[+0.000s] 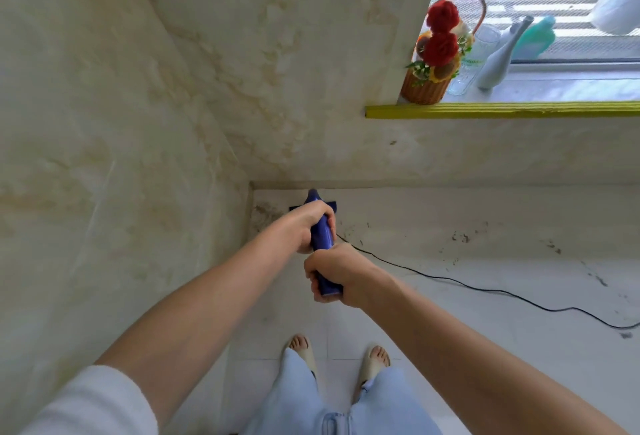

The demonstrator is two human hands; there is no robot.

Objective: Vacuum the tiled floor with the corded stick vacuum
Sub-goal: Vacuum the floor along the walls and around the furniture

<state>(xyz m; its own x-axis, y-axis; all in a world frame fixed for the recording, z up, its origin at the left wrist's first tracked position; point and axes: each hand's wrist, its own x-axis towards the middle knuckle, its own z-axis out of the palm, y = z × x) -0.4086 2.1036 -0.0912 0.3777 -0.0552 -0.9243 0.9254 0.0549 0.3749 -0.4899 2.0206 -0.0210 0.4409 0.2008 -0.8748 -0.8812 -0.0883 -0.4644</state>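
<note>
Both arms reach forward and down: the left hand wraps the blue stick vacuum higher up, the right hand grips its handle end; its head sits by the wall corner

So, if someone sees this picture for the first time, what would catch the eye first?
Probably both hands gripping the blue vacuum handle at the centre, left hand above right hand. Next, the red flower basket on the window sill at upper right, and the black cord trailing right across the pale floor.
</note>
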